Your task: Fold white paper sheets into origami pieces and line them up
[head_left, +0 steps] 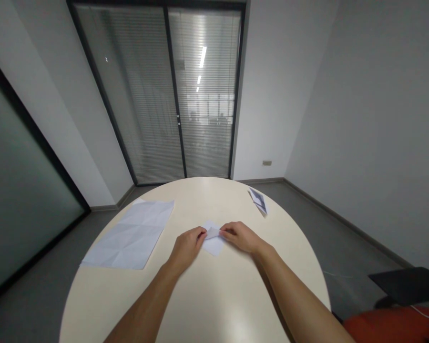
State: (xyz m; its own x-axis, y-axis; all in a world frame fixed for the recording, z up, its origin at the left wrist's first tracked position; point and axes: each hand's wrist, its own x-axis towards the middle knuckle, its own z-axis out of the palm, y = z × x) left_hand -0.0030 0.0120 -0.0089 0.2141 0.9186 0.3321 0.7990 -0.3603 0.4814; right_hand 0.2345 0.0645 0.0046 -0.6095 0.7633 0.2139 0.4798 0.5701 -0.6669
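Observation:
A small folded sheet of white paper (213, 245) lies on the round cream table, its lower corner pointing toward me. My left hand (191, 243) pinches the left side of its raised flap between thumb and fingers. On the opposite side, my right hand (241, 237) pinches the flap's right end in the same way. The flap spans the gap between both hands, partly covered by the fingertips.
A large creased white sheet (132, 233) lies on the table (207, 295) at the left. Toward the far right edge rests a folded paper piece (259, 200) with a dark pattern. Beyond the table's right side are a black flat object (407, 284) and something orange-red (389, 326).

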